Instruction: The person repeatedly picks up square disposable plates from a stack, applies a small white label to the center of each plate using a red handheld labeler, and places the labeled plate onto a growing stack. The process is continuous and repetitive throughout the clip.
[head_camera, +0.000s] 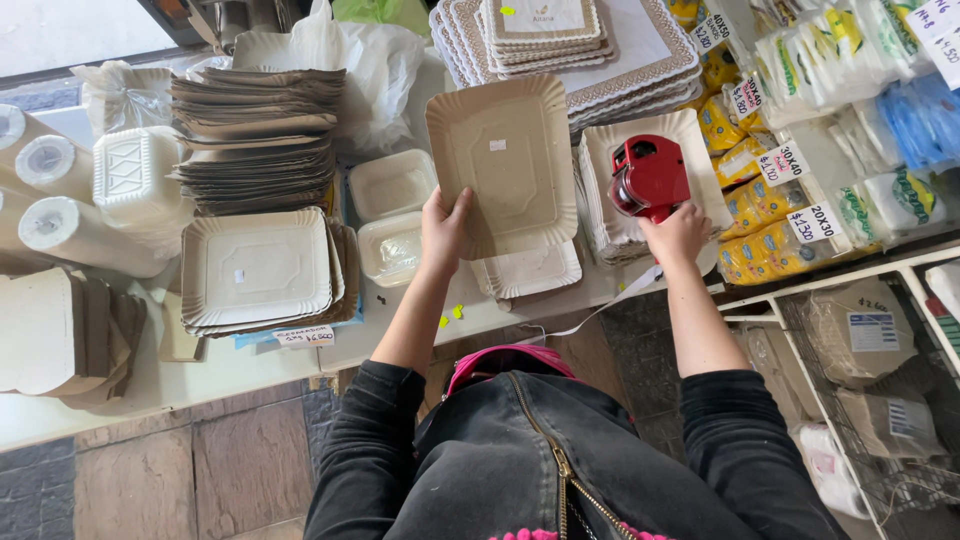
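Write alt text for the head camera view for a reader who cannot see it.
Seen from above, a person's left hand holds up a tan cardboard tray while the right hand grips a red price-label gun. Stacks of similar trays and packaged goods crowd the white counter.

Left hand (443, 222): grip closed on the near edge of a tan cardboard tray (507, 160), held tilted up over the bench (200, 365).
Right hand (677, 235): wrapped round the handle of a red price-label gun (650, 177), at 3 o'clock of the tray.
Tray stack (258, 268): white, at 9 o'clock.
Brown stack (255, 140): at 10 o'clock.
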